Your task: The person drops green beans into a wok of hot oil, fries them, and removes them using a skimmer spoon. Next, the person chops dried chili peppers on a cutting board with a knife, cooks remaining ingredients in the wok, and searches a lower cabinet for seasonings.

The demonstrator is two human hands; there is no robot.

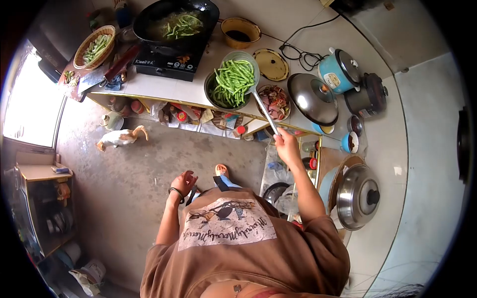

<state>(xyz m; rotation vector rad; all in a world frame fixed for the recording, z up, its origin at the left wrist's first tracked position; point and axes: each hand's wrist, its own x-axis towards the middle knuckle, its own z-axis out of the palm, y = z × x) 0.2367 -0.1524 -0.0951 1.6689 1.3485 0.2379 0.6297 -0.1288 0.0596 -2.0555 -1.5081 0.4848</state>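
My right hand grips the long handle of a skimmer. Its round bowl carries a heap of green beans above a dark metal pot, which also has green beans in it. Farther left, a black wok sits on an induction cooker, with more beans in bubbling liquid. My left hand hangs low beside my body, its fingers loosely bent and apart, holding nothing. A plate of cut meat and vegetables stands right of the pot, partly behind the skimmer handle.
A wicker basket and a cleaver lie at the counter's left. An enamel pot, a wok lid, a blue rice cooker and a large steel lid line the right. A cat stands on the floor.
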